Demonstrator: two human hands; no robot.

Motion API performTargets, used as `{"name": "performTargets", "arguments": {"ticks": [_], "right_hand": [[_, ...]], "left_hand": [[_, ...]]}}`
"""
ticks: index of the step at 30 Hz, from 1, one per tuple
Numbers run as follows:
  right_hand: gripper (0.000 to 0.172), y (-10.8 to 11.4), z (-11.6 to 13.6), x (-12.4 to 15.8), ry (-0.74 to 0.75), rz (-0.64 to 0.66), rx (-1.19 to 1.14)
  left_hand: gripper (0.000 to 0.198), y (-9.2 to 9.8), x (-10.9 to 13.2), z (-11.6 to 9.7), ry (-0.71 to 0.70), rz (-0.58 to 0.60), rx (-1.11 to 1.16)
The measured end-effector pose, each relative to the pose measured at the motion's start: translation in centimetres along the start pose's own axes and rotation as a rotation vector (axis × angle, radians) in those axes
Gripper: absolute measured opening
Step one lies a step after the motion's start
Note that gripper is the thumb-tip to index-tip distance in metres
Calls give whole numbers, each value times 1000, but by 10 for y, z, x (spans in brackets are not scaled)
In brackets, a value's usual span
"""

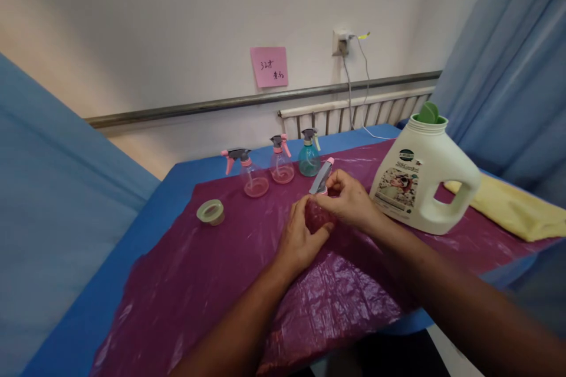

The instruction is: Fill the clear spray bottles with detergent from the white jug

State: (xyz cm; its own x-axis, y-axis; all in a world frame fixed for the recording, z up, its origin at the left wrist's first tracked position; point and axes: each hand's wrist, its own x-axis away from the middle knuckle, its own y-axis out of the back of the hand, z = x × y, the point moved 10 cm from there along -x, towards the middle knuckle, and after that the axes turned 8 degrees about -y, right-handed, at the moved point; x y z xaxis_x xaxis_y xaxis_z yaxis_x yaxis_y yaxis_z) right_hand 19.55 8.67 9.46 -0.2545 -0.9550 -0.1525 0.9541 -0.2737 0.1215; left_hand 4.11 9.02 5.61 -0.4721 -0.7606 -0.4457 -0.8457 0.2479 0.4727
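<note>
The left hand and right hand are ungloved, with slender fingers and exposed knuckles. The left forearm and right forearm are uncovered over their full visible length. Each forearm narrows toward a bare wrist and widens toward the lower picture edge. A plain black area at that edge appears to be clothing; garment type cannot be determined.

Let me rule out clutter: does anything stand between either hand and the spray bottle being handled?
Nothing visible does. The left hand holds the bottle by its body, and the right hand has its fingers at the neck. The jug stands to the right and the teal bottle behind, neither in between.
</note>
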Motion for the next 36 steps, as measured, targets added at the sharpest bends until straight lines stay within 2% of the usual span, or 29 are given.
{"name": "performTargets", "arguments": {"ticks": [8, 14, 19, 26, 28, 32, 36], "right_hand": [[48, -15, -13, 2, -37, -166, -115], [52, -20, -11, -2, -61, -189, -59], [48, -20, -10, 0, -66, -145, -17], [31, -13, -4, 14, 42, 48, -41], [26, -11, -6, 15, 50, 62, -57], [24, -11, -14, 9, 22, -22, -97], [38, -12, -22, 3, -29, -132, -99]], "left_hand": [[64, -4, 1, 3, 20, 6, 58], [60, -3, -1, 1, 35, 12, 48], [60, -3, -2, 1, 34, 12, 49], [70, -2, 0, 7, 60, 9, 1], [71, -1, 0, 8, 60, -1, -9], [67, -1, -2, 4, 20, -2, -9], [63, -1, -2, 4, 17, -4, -15]]}}
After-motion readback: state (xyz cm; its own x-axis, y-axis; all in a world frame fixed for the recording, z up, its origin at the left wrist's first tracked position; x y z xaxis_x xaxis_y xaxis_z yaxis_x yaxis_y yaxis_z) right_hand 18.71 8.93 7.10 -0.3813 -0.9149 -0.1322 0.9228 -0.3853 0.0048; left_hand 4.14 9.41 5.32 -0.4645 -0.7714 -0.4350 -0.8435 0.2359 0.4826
